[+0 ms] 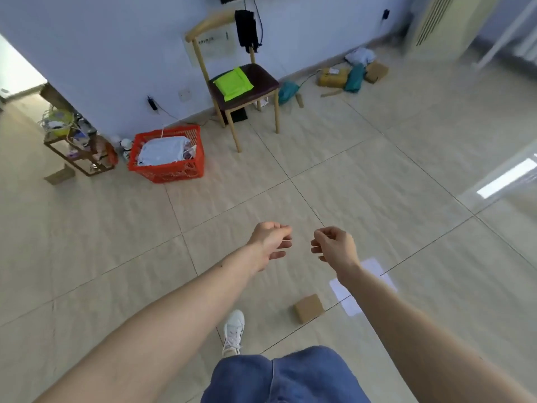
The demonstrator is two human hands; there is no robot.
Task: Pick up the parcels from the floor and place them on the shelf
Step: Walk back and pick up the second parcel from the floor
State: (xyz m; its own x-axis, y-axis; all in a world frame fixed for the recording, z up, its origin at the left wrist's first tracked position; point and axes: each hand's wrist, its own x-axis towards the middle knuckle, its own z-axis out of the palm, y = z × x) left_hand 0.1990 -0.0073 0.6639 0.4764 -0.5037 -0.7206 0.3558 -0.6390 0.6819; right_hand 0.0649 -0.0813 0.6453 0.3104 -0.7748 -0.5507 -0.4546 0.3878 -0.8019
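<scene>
Both my arms reach out over the tiled floor. My left hand (271, 242) and my right hand (334, 244) hang side by side with loosely curled fingers and hold nothing. A small brown cardboard parcel (309, 308) lies on the floor below my right wrist, near my white shoe (234, 330). More parcels lie far off along the wall: a yellow-brown taped one (332, 77), a teal bag (355, 78), a brown box (377, 71), a white bag (360, 56) and another teal bag (287, 91). No shelf for parcels is clearly in view.
A wooden chair (241, 85) with a lime-green packet (234, 83) stands by the wall. A red crate (167, 157) holding white bags sits at left, beside a low cluttered rack (78, 146) and a small box (59, 175). A white cabinet (438, 21) stands at far right.
</scene>
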